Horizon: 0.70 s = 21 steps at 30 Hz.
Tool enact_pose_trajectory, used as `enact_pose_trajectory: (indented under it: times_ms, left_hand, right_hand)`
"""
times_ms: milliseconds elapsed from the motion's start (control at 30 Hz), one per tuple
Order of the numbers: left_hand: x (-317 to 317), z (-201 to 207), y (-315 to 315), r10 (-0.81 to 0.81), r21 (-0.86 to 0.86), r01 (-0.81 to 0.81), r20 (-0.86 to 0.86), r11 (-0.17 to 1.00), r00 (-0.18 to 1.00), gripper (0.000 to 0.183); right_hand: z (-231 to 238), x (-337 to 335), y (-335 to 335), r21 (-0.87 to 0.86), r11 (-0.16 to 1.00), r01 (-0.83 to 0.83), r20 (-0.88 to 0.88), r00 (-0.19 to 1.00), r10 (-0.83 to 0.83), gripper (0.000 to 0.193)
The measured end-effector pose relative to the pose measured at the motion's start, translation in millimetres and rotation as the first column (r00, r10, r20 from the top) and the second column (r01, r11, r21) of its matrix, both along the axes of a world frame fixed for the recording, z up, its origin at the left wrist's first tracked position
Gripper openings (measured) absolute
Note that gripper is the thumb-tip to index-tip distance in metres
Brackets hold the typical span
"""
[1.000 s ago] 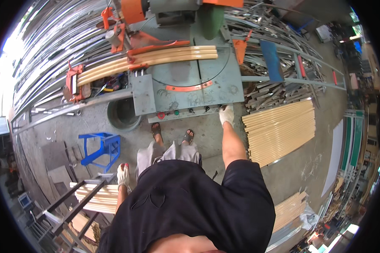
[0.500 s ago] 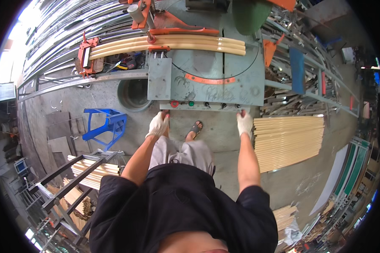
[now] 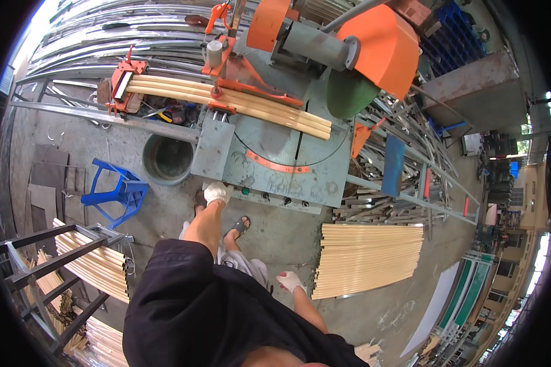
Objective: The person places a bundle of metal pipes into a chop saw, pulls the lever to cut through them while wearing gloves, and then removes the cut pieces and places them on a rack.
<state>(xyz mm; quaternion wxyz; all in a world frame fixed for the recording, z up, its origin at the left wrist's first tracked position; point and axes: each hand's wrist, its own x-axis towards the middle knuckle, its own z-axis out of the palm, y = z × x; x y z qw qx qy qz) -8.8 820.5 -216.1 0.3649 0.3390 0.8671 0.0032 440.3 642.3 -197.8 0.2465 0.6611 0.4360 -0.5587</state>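
Black metal rack (image 3: 27,278), far left: cream tubes (image 3: 95,260) lie among its bars.

Blue plastic stool (image 3: 119,189): stands on the floor, unused.

Orange end stop (image 3: 117,85): set against the left ends of the three cream tubes (image 3: 260,107). Alignment there appears done.

Round basin (image 3: 148,162): on the floor, beneath the side rail.

Left hand (image 3: 216,192), white-gloved: at the left end of the control panel (image 3: 275,200), fingers bent and pointing toward it; whether it grips or presses anything cannot be told.

Clamp (image 3: 214,54), orange with grey cylinder: its foot appears to rest on the tubes; securing seems complete.

Three cream tubes, principal item: side by side on the grey saw table (image 3: 251,144), crossing the dark slot (image 3: 299,147), right ends just beyond it. No gap shows at the crossing; parting there looks outstanding.

Right hand (image 3: 291,281), white-gloved: in the air, well apart from the panel, fingers loosely bent, nothing visible in its grasp.

Stacked tubes (image 3: 367,260), cream: a broad, even layer beside that hand; whether finished or waiting cannot be told.

Saw head (image 3: 379,52), orange cover, green lower guard: appears raised above the table, apart from the tubes.
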Motion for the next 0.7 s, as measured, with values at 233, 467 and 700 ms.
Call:
enact_pose_trajectory:
  times_ms: [233,467,700]
  left_hand:
    - [12.2,-2.8,0.3,0.176,0.015,-0.176,0.011,0.984,0.984,0.057]
    - [-7.9,-24.0,-26.1,-0.431,0.311,0.497,-0.259,0.810,0.865,0.021]
    - [12.1,8.8,-13.7,0.091,0.264,-0.063,-0.093,0.963,0.992,0.037]
  right_hand:
    - [-41.1,-1.2,133.5,0.509,0.860,0.014,-0.086,0.996,0.034,0.031]
    - [22.4,-49.2,234.1,0.645,0.696,-0.316,0.234,0.948,0.214,0.044]
    - [11.9,-52.4,244.5,0.663,0.675,-0.324,0.323,0.937,0.133,0.047]
